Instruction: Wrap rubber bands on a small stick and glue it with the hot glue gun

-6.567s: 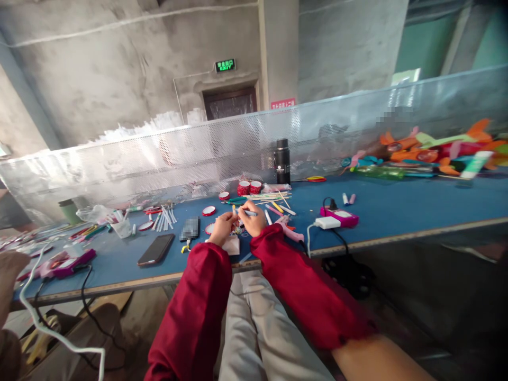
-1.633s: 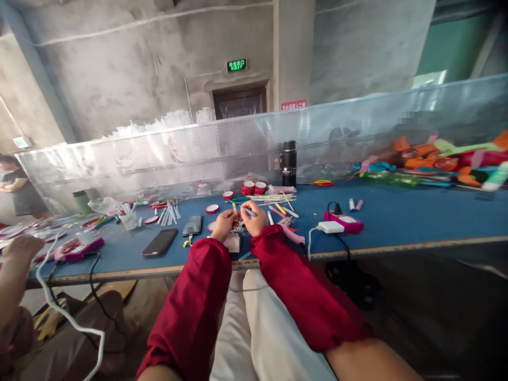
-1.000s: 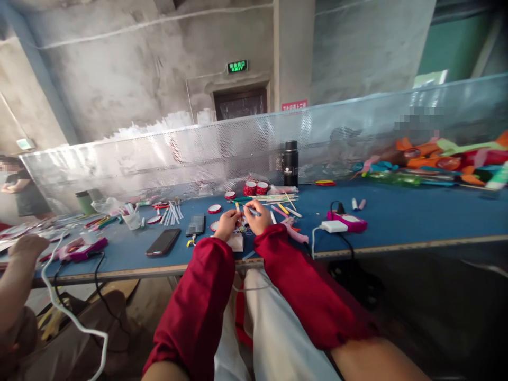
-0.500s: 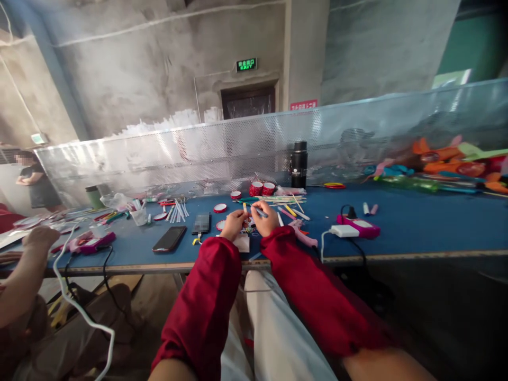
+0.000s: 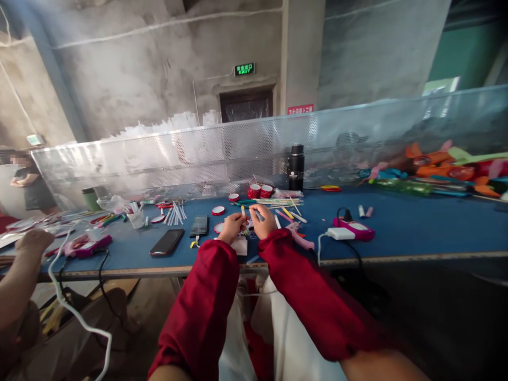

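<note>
My left hand [image 5: 232,227] is closed in a pinch, with a small yellow-topped piece [image 5: 243,210] standing up at its fingertips. Close beside it, my right hand [image 5: 263,222] grips a slim grey-blue pen-like tool [image 5: 259,215], which slants toward the left fingers. Both hands are over the blue table [image 5: 416,222] near its front edge. Under and between them lie small colourful bits, too small to name. A pale flat pad [image 5: 240,246] lies just below my left hand. Pink material [image 5: 304,239] is to the right of my right hand.
Left of my hands lie a phone [image 5: 167,242] and a smaller dark device [image 5: 199,226]. Red tape rolls [image 5: 254,191], thin sticks and a black bottle [image 5: 296,168] stand behind. A magenta power strip [image 5: 359,231] sits right. At far left is another person's hand [image 5: 35,241].
The view has shifted slightly. My hands stay together in nearly the same place, with small finger movements. My legs have moved apart beneath the table.
</note>
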Available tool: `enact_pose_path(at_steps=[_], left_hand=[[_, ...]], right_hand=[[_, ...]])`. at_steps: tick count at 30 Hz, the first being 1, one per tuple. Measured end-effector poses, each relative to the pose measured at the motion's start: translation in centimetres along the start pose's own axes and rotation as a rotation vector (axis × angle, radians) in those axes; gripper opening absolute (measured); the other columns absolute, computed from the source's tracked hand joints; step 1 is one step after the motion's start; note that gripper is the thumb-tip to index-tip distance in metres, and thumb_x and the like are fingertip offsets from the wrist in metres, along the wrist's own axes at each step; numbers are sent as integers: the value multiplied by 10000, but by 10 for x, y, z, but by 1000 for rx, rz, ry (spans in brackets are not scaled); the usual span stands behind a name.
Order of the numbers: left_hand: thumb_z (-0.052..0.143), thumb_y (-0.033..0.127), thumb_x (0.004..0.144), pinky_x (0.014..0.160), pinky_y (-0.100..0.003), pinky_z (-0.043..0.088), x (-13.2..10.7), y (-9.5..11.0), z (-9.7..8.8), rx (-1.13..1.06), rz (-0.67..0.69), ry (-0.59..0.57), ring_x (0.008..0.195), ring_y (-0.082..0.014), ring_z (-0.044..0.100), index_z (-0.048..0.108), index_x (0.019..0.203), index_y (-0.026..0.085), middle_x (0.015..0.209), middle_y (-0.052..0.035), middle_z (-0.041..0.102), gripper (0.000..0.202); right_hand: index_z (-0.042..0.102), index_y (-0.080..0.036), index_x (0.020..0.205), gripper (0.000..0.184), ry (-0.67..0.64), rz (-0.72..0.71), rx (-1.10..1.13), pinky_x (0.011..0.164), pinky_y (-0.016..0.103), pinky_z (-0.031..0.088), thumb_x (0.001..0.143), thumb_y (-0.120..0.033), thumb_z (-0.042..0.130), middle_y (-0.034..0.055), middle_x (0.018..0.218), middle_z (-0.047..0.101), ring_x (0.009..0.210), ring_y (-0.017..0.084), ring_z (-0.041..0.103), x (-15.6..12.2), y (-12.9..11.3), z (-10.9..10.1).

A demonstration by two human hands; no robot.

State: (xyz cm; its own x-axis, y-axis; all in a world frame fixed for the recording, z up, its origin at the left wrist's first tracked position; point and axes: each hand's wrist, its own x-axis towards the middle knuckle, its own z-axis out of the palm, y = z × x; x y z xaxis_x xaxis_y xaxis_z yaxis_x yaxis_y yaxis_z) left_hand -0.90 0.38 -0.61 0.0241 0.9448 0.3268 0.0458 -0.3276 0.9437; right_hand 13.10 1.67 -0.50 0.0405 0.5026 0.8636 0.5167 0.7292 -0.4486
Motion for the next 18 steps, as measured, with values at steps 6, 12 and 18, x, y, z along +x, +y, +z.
enact_pose_path(at_steps=[6, 12, 18], left_hand=[[697, 388, 793, 490, -222, 297, 0, 0, 1, -27, -9, 0, 481, -78, 459, 605, 718, 153, 578, 24, 534, 263], [693, 404, 795, 489, -220, 300, 1, -3, 0, -17, 10, -19, 484, -78, 460, 596, 713, 153, 572, 27, 528, 281], [687, 403, 823, 473, -215, 286, -3, 4, 0, 19, -12, -33, 482, -84, 474, 599, 729, 153, 558, 19, 537, 281]], right_hand=[[671, -242, 940, 199, 16, 17, 22, 884, 382, 536, 930, -328, 492, 93, 984, 749, 956, 259, 688, -2, -1, -1], [667, -243, 938, 191, 23, 31, 24, 882, 381, 541, 923, -325, 495, 89, 987, 757, 951, 258, 696, -3, -2, -1], [662, -249, 922, 183, 33, 45, 42, 884, 370, 535, 924, -326, 496, 83, 989, 760, 949, 252, 696, -3, -7, -4]])
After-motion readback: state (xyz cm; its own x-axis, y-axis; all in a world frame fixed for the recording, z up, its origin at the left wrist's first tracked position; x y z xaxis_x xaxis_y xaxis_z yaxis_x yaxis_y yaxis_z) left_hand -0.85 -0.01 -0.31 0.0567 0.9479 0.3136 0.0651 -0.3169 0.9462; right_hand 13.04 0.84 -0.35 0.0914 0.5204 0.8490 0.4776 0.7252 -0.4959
